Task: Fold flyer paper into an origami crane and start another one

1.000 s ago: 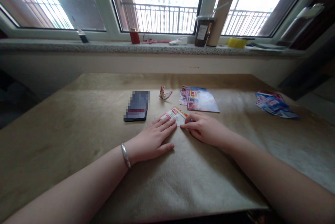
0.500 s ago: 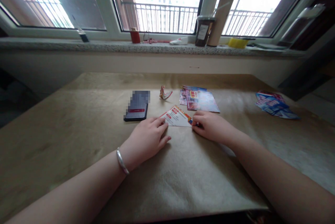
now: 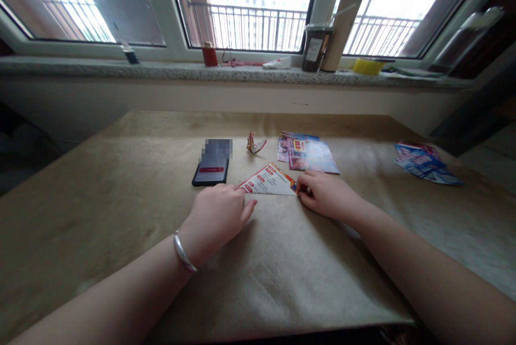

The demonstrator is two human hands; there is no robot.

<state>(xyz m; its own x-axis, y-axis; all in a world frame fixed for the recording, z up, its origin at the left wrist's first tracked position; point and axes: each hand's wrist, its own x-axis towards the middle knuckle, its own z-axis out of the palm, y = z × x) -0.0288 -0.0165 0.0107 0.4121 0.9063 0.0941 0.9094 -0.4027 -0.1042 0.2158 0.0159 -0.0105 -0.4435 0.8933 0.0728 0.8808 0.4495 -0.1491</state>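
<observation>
A folded paper sheet (image 3: pixel 271 181), white with red labels and an orange printed edge, lies on the table as a triangle. My left hand (image 3: pixel 220 211), a silver bangle at its wrist, rests over the left corner; its thumb is spread away and its fingertips are partly hidden. At the right corner, my right hand (image 3: pixel 326 193) is closed, thumb and fingers pinching the paper's edge. Just beyond my left hand lies a phone (image 3: pixel 210 169) with a lit, partly blurred screen. A small folded paper piece (image 3: pixel 253 144) stands behind the sheet.
Printed leaflets (image 3: pixel 316 156) lie beyond my right hand. More blue and red leaflets (image 3: pixel 425 163) are fanned out at the table's right. On the windowsill (image 3: pixel 169 70) stand a lidded cup (image 3: pixel 314 49), a tall beige cylinder (image 3: pixel 344 25) and a yellow item (image 3: pixel 368 67).
My left hand has slid left along the folded paper to its left corner, uncovering more of the print. My right hand stays at the right corner.
</observation>
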